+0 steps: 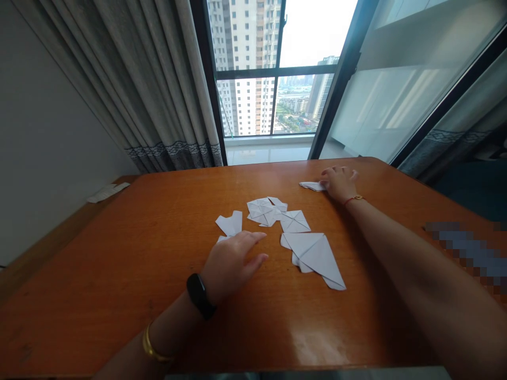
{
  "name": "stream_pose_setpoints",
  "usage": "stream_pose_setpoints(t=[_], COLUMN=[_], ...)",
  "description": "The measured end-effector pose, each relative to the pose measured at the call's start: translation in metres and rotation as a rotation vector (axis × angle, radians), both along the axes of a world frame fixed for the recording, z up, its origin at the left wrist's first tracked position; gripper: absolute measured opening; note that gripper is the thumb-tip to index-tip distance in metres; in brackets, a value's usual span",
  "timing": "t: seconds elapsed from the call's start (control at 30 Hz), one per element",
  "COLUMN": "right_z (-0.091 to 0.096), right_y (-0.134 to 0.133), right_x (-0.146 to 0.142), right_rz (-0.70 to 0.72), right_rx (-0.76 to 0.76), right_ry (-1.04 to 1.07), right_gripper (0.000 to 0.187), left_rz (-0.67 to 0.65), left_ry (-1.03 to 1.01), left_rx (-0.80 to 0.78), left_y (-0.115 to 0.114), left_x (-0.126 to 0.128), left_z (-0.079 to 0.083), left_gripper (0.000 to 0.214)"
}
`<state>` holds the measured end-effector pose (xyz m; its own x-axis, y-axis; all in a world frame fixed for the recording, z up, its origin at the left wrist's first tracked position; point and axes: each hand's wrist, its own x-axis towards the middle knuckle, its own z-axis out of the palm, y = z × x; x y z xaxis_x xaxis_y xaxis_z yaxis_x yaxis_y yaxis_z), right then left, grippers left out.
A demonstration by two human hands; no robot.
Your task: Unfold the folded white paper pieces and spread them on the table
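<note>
Head view: white folded paper pieces (295, 221) lie flat and creased mid-table, between both hands. Left hand (232, 266) open, fingers spread, just beside them. Right hand (338, 183) touches a folded paper strip (312, 186), grip unclear. Glossy orange-brown wooden table (99, 295), grey curtain (166, 79), tall window (247, 100) beyond.

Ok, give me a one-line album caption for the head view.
Left hand near creased white paper pieces on a wooden table, right hand touching a small folded paper.
</note>
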<state>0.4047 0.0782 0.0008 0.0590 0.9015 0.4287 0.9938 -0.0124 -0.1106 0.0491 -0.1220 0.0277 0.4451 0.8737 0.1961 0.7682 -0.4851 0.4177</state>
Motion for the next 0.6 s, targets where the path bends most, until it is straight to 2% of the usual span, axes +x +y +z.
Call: stream_pose_setpoints(t=[0.07,0.13,0.17,0.27,0.3,0.37,0.47,0.53,0.6], right_z=[0.014,0.029,0.035,0.043,0.042,0.037,0.034,0.038,0.045], right_y=[-0.015,-0.036,-0.048,-0.091,-0.105,-0.130,-0.150,-0.152,-0.151], right_x=[-0.019,-0.040,-0.050,-0.076,-0.082,-0.088,-0.083,-0.074,-0.065], right_rz=[-0.044,-0.016,0.069,0.410,0.454,0.456,0.407,0.424,0.499], right_rx=[0.099,0.067,-0.037,-0.515,-0.582,-0.548,-0.513,-0.568,-0.656], right_ry=[0.038,0.119,0.159,0.194,0.162,0.060,-0.041,-0.014,0.012], right_gripper=[0.031,0.030,0.028,0.017,0.013,0.011,0.034,0.047,0.057], left_rz=[0.010,0.022,0.024,0.013,0.007,0.008,0.079,0.167,0.253], left_ry=[-0.008,-0.009,-0.006,0.004,0.006,0.018,0.065,0.095,0.108], left_rx=[-0.004,-0.010,-0.012,-0.020,-0.027,-0.039,0.008,0.079,0.127], left_y=[0.002,0.003,0.004,0.003,0.003,0.003,0.007,0.013,0.020], left_x=[-0.001,-0.001,-0.001,0.000,0.000,-0.001,-0.004,-0.007,-0.011], left_z=[0.000,0.000,0.000,0.000,0.000,-0.001,-0.003,-0.005,-0.008], left_gripper=[0.037,0.036,0.034,0.030,0.029,0.026,0.023,0.023,0.022])
